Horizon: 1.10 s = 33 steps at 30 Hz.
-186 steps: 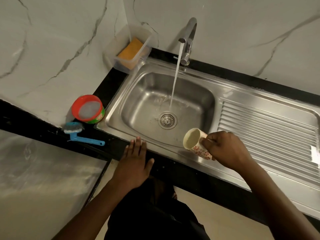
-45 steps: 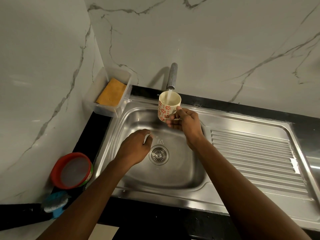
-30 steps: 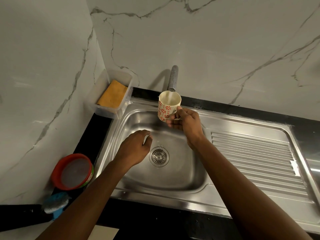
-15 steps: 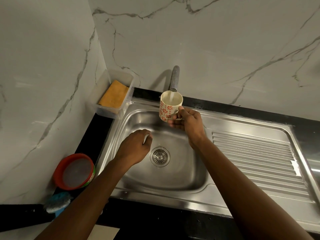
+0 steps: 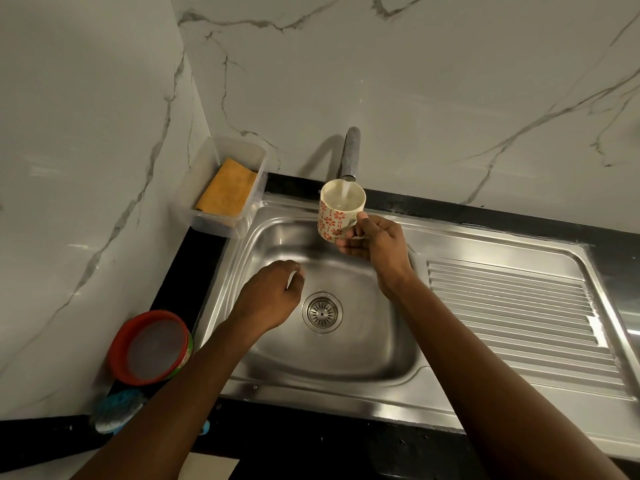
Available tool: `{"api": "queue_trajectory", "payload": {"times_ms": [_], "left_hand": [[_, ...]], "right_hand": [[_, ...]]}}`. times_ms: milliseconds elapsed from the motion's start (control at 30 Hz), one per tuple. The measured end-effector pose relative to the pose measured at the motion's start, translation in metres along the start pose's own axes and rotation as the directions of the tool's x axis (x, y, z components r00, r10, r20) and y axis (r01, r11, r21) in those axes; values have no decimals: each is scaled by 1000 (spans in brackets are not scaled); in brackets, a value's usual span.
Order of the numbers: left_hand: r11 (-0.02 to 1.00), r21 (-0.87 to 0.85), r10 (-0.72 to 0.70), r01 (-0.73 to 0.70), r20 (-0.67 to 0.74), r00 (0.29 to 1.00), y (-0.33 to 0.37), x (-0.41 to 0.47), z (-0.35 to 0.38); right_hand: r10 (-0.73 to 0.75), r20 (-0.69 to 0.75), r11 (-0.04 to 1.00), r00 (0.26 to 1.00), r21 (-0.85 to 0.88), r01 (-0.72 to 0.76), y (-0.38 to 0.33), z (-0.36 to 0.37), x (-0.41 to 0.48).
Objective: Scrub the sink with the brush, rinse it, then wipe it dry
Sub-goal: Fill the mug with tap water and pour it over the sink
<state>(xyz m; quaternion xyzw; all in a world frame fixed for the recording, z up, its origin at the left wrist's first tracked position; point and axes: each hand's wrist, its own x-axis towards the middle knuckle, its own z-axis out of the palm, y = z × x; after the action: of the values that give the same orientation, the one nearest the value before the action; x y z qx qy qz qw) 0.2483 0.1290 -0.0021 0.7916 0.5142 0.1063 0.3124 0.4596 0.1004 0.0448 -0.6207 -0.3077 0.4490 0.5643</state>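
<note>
The steel sink (image 5: 363, 355) has a round drain (image 5: 322, 311) in its basin. My right hand (image 5: 375, 242) grips a cream mug with red flowers (image 5: 337, 211) by the handle, upright under the tap (image 5: 349, 154); water runs into it. My left hand (image 5: 272, 296) hovers inside the basin left of the drain, fingers loosely curled, holding nothing. The blue brush (image 5: 114, 408) lies on the black counter at the lower left, partly hidden by my left forearm.
A clear tub with an orange cloth (image 5: 227, 188) stands in the back left corner. A red-rimmed round container (image 5: 150, 348) sits beside the sink's left edge. The ribbed drainboard (image 5: 512, 317) stretches to the right. Marble walls close the back and left.
Six seconds ago the mug was low at the sink's front edge and my left hand lay on the counter. Over the last second both hands have barely moved.
</note>
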Motion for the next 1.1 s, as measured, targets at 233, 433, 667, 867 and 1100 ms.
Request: {"api": "queue_trajectory", "payload": {"times_ms": [233,433,667,867,1100], "left_hand": [[1000,3,0,0,-9,1000,-9,4,1],[908,418,-120,-18,302,946,-49,-6,17],[775,613,-185,-158,457,870,-84,-22,9],[702,677,-201,-222,487,850,-98,-29,-1],[691,666,-154,-282,516,843,-95,-31,10]], "right_hand": [[11,24,1000,1000,-11,-11,19,-8,-2],[172,7,979,985,-114,-171,75,-13,-16],[344,-15,898,939,-286,-334,121,58,11],[376,386,596,842,-797,99,127,66,-6],[508,382,596,772,-803,5,122,6,-21]]}}
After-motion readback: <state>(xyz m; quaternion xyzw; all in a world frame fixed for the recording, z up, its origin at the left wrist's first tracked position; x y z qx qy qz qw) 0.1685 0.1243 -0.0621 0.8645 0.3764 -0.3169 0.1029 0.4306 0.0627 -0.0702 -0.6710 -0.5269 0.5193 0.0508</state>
